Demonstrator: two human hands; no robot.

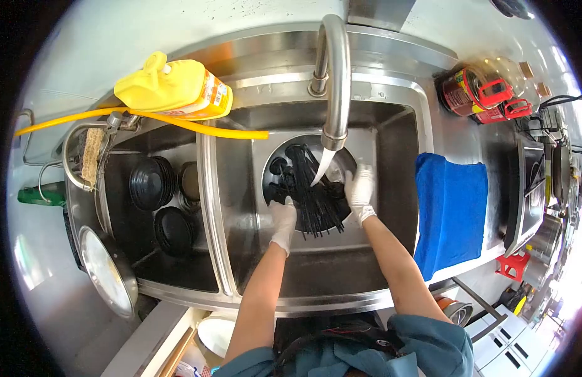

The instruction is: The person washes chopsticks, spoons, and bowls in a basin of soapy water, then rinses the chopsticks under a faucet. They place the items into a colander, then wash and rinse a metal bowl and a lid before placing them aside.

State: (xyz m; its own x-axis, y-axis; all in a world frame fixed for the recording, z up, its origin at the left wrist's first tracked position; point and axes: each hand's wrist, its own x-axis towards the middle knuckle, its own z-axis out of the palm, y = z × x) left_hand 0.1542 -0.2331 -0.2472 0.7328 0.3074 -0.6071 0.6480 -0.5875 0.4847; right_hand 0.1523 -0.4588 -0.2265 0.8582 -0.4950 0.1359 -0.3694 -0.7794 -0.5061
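Note:
A round metal bowl (270, 164) sits in the right sink basin (391, 251). In it lies a bundle of long black chopsticks (316, 204), their ends jutting over the near rim. Black spoons (280, 166) rest at the bowl's left side. Water runs from the curved faucet (337, 81) onto the chopsticks. My left hand (283, 221), in a white glove, grips the bowl's near left edge. Also gloved, my right hand (361, 190) holds the right rim, thumb toward the inside. The bowl hides some fingers of both hands.
Stacked black dishes (151, 183) stand in the left basin. A yellow jug (171, 88) and yellow hose (209, 130) are behind the divider. A blue cloth (451, 213) lies right of the sink, with red-handled bottles (473, 91) behind. A round pan lid (105, 270) leans at left.

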